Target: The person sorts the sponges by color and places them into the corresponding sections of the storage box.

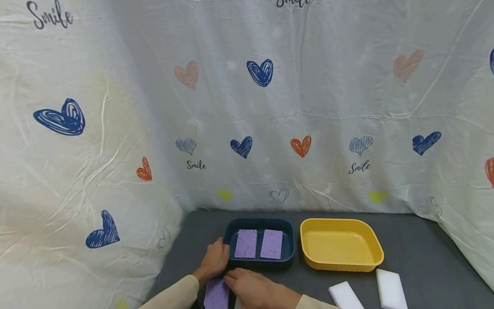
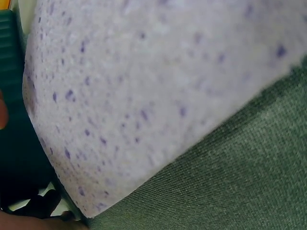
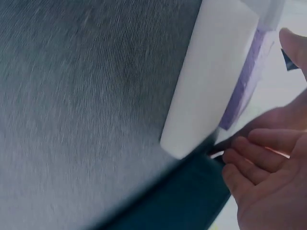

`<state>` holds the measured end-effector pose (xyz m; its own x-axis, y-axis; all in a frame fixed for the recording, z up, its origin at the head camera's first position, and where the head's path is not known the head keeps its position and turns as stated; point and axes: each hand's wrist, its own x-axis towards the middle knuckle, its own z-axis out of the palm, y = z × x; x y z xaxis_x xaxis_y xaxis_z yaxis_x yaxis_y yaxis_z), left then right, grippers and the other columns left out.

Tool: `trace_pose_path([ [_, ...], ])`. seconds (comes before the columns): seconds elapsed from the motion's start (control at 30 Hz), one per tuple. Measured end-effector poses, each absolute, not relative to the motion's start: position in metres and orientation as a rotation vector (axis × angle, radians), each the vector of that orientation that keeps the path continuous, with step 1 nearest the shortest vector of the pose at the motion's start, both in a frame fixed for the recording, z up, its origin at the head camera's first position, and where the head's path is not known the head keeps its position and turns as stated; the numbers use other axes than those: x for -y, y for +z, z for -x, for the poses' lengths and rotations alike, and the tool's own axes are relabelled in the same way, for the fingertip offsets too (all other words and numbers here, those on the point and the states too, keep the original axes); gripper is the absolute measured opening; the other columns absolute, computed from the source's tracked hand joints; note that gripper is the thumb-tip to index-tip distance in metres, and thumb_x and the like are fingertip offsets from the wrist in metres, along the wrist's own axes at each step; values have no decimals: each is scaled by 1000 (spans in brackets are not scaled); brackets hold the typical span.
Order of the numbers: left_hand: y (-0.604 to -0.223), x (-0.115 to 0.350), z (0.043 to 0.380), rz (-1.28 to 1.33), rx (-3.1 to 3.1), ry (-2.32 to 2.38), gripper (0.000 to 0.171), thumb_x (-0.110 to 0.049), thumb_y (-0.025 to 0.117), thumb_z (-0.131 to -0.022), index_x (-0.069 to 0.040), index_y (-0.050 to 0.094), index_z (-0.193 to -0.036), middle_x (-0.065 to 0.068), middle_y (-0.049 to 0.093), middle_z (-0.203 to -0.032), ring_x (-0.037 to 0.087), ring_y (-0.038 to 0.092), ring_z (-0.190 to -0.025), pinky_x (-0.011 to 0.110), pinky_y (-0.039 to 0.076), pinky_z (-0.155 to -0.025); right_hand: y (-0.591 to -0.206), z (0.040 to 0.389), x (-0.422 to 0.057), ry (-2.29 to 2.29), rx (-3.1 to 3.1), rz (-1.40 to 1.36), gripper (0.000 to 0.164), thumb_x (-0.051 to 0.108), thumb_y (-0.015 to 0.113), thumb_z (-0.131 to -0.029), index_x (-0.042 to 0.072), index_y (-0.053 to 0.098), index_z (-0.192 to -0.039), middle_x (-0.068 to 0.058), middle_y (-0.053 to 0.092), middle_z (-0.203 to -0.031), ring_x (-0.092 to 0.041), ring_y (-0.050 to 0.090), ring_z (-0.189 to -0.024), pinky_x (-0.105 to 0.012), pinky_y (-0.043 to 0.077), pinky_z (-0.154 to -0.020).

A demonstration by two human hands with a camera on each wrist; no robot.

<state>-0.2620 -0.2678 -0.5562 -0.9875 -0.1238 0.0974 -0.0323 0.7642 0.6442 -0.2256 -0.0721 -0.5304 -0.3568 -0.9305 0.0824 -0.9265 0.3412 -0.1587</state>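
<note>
My left hand (image 1: 217, 258) is at the left end of a dark blue tub (image 1: 288, 257), its fingertips right at the rim. Two speckled purple sponges (image 1: 245, 243) lie side by side inside that tub. Nearer to me, my right hand (image 1: 256, 288) hovers over the front of the table. In the right wrist view its fingers (image 3: 254, 165) are loosely bent, with nothing in them. Beside it a purple sponge (image 1: 216, 295) lies on the table, partly cut off by the frame. A white sponge (image 3: 211, 76) lies along this purple one, mostly hidden under the right hand in the head view.
To the right of the blue tub stands a yellow tub (image 1: 343, 242) with nothing inside. Two white sponges (image 1: 391, 288) lie on the dark grey tabletop (image 1: 428, 249) in front of it. A white curtain (image 1: 328, 94) printed with hearts hangs behind the table and along its sides.
</note>
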Motion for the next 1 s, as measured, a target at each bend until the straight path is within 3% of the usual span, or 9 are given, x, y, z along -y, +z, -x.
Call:
trace_pose_path([
  [0.17,-550,263,259,-144,2833,-1026,53,-12,49,-108,23,47,-148,39,66,-137,43,71,-120,66,53,-108,-541,222,79,-284,-2560,1699,78,53,82,-96,7,59,-155,-2,65,-152,-11,61,-139,-26,49,-116],
  [0.3,-550,264,260,-113,2820,-991,53,-12,48,-107,25,48,-145,26,72,-109,34,67,-98,61,57,-94,-549,221,82,-325,-2530,1594,80,55,78,-98,10,55,-159,-2,60,-159,-13,57,-145,-29,50,-117],
  [0.4,-552,265,261,-112,2828,-1007,55,-12,48,-107,25,46,-147,13,62,-89,31,63,-91,54,54,-86,-554,219,84,-321,-2545,1580,80,57,76,-99,10,53,-160,-3,58,-160,-13,56,-145,-29,51,-116],
  [0.5,-553,265,261,-110,2830,-1003,55,-12,48,-107,25,47,-147,10,58,-86,31,62,-90,52,54,-84,-558,217,85,-300,-2584,1599,81,58,75,-99,9,54,-159,-3,59,-159,-13,57,-144,-29,51,-115],
  [0.63,-554,265,260,-104,2823,-985,53,-11,48,-106,26,49,-144,22,70,-102,32,64,-93,58,57,-89,-561,215,86,-295,-2626,1617,79,57,76,-98,8,55,-157,-4,60,-156,-13,58,-141,-27,52,-113],
  [0.73,-554,266,260,-112,2834,-1020,53,-10,49,-106,26,47,-145,26,70,-106,32,64,-94,57,57,-91,-562,214,87,-323,-2644,1621,78,55,78,-97,8,56,-155,-3,61,-153,-11,59,-138,-26,52,-112],
  [0.87,-549,265,259,-120,2854,-1012,53,-11,49,-109,24,46,-147,23,69,-105,30,65,-95,54,57,-90,-562,213,88,-360,-2667,1625,78,54,82,-95,9,57,-154,-2,62,-150,-10,60,-134,-26,53,-111],
  [1.0,-546,264,258,-128,2862,-997,52,-13,50,-110,23,47,-147,33,70,-128,35,70,-109,61,57,-102,-560,213,89,-381,-2652,1590,80,54,82,-95,8,56,-155,-2,62,-151,-10,59,-136,-27,53,-112],
])
